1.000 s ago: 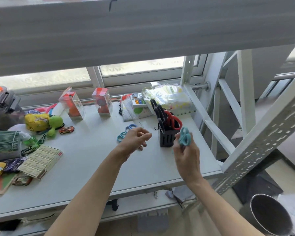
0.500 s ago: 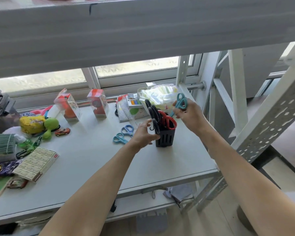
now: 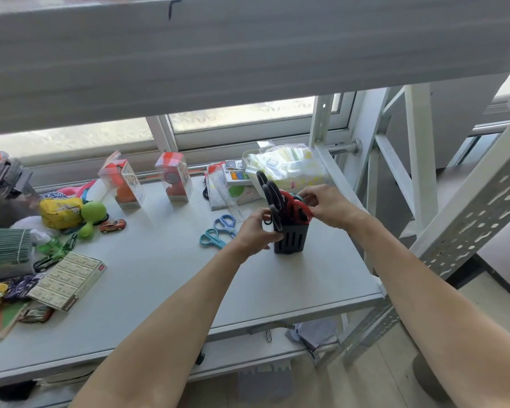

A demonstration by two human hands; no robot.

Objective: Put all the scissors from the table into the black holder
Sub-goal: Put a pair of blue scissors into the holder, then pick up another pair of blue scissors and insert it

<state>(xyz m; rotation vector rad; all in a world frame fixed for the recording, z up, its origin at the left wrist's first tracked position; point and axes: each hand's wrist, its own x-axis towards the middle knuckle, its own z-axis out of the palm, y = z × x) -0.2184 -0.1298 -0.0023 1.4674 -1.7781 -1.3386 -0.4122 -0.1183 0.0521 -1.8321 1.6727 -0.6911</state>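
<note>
the black holder [image 3: 291,239] stands near the right end of the counter [image 3: 165,278], packed with black [image 3: 270,195] and red scissors [image 3: 296,209]. the left hand [image 3: 255,231] wraps its side, grip closed on it. the right hand [image 3: 327,206] is at the rim — fingers pinched on teal scissors [image 3: 298,198] among the handles. two more pairs, blue [image 3: 226,223] and teal [image 3: 211,239], lie flat just left of the holder.
</note>
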